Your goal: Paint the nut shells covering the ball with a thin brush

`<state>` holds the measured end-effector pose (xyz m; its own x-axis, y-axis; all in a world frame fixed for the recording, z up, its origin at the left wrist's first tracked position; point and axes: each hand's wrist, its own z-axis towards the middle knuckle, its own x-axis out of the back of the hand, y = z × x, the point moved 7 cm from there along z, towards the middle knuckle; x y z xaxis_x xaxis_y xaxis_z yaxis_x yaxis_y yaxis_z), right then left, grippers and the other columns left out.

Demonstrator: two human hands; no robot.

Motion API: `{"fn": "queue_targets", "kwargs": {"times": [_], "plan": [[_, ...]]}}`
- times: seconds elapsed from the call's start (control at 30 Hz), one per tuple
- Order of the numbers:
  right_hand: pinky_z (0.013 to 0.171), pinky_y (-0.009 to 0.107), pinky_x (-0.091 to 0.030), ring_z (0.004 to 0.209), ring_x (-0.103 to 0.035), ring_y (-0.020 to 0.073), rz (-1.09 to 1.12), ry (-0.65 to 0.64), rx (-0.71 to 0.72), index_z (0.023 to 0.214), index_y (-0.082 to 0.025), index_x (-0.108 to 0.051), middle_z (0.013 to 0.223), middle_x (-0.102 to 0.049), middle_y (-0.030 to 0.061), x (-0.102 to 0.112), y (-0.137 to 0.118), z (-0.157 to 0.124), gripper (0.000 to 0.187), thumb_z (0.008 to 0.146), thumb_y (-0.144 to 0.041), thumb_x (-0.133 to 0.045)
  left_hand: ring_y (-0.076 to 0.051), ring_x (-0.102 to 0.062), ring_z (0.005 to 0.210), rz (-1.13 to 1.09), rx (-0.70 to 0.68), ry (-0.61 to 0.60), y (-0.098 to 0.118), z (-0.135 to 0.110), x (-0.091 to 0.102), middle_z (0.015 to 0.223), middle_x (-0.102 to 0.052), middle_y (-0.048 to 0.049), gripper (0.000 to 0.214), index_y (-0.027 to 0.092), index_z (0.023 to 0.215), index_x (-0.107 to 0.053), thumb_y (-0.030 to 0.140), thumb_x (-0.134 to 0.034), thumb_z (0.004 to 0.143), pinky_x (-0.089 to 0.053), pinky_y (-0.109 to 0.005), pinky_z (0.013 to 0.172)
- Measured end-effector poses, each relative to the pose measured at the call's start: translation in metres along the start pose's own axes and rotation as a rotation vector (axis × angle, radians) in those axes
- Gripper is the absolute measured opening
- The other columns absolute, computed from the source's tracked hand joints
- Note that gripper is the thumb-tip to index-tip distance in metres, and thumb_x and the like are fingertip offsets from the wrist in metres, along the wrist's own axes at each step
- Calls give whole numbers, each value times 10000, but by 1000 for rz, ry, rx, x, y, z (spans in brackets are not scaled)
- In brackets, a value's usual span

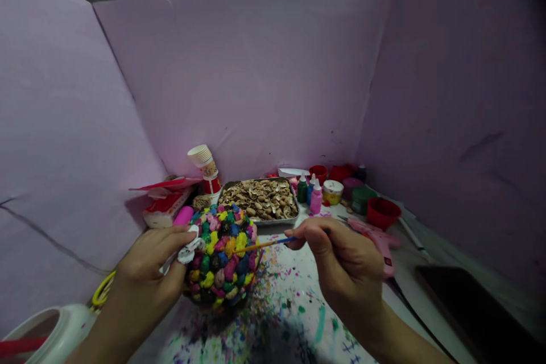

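Note:
A round object covered in painted nutshells point(226, 253), in pink, yellow, green, blue and orange, sits just above the paint-spattered white table covering. My left hand point(145, 273) steadies its left side, with a crumpled white tissue point(190, 247) pinched between the fingers and the shells. My right hand point(341, 256) is closed round a thin paintbrush point(275, 242) with a blue and orange handle. The brush points left, and its tip touches an orange shell near the middle of the round object. Its underside lies in shadow.
Behind stands a metal tray point(279, 220) of peanut shells. Paint bottles point(316, 199), a paint jar point(333, 191) and a red cup point(383, 213) line the right. A pink glue gun point(377, 239) and a dark phone point(473, 313) lie nearer. Stacked paper cups point(205, 162) lean at back left.

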<state>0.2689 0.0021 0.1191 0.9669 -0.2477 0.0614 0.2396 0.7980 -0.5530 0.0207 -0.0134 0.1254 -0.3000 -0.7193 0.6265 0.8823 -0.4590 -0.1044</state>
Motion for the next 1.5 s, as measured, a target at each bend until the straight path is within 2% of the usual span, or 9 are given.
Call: {"fn": "queue_targets", "kwargs": {"times": [0.37,0.5,0.73,0.8,0.9,1.0,1.1,1.33,1.5], "plan": [[569,204,-499,592,-643,90,37,-17,15,800,-202,-675,645,-675,-25,0,-7,-2,210,936,-168,-518,-233,-726,845,-79,93,10,-6,-1,0,926,-770,-62,280,236,928,-695,127,-501,758,-590,-381,774],[554,193,-501,583,-652,90,32,39,-38,767,-211,-668,634,-690,-31,2,1,0,210,926,-170,-536,-245,-727,865,-69,94,5,-6,-1,-1,946,-771,-77,280,231,934,-694,130,-493,767,-591,-401,783],[539,193,-500,558,-662,97,75,51,-164,735,-210,-677,604,-704,-32,-1,17,-1,226,923,-240,-555,-239,-726,842,-47,58,3,-4,-1,-1,921,-763,-93,279,210,932,-679,116,-482,758,-598,-390,760],[540,210,-503,548,-667,110,97,57,-233,725,-207,-684,586,-707,-22,-2,24,-3,237,915,-288,-567,-240,-724,843,-55,66,7,-4,-1,-1,923,-761,-86,284,217,933,-678,115,-483,752,-597,-387,755],[556,251,-535,515,-668,137,243,107,-476,696,-194,-685,539,-693,-8,-7,50,-8,282,849,-425,-637,-238,-723,867,-66,89,5,-7,-2,-2,951,-761,-78,290,229,947,-681,117,-491,757,-593,-381,767],[521,280,-559,454,-637,149,496,190,-794,645,-181,-663,487,-661,-12,-18,80,-18,386,645,-549,-782,-239,-723,869,-79,94,-2,-8,-2,-3,952,-762,-75,278,236,949,-683,129,-503,766,-594,-380,763],[475,278,-558,410,-607,143,632,231,-990,612,-174,-640,454,-636,-22,-29,99,-24,452,482,-544,-864,-241,-722,862,-90,100,2,-7,-2,-2,939,-763,-71,274,240,946,-684,135,-505,767,-594,-385,757],[420,265,-551,349,-563,115,678,200,-1122,575,-162,-598,441,-613,-18,-49,113,-32,439,505,-498,-871,-240,-721,883,-89,104,-11,-7,-2,-3,959,-767,-72,274,229,938,-698,129,-506,771,-586,-389,794],[395,265,-534,334,-546,114,645,248,-1114,569,-161,-601,426,-587,-35,-52,116,-33,440,493,-496,-877,-235,-725,862,-45,55,-5,-3,-1,-1,943,-768,-84,274,210,936,-686,117,-484,775,-586,-379,765]]}}
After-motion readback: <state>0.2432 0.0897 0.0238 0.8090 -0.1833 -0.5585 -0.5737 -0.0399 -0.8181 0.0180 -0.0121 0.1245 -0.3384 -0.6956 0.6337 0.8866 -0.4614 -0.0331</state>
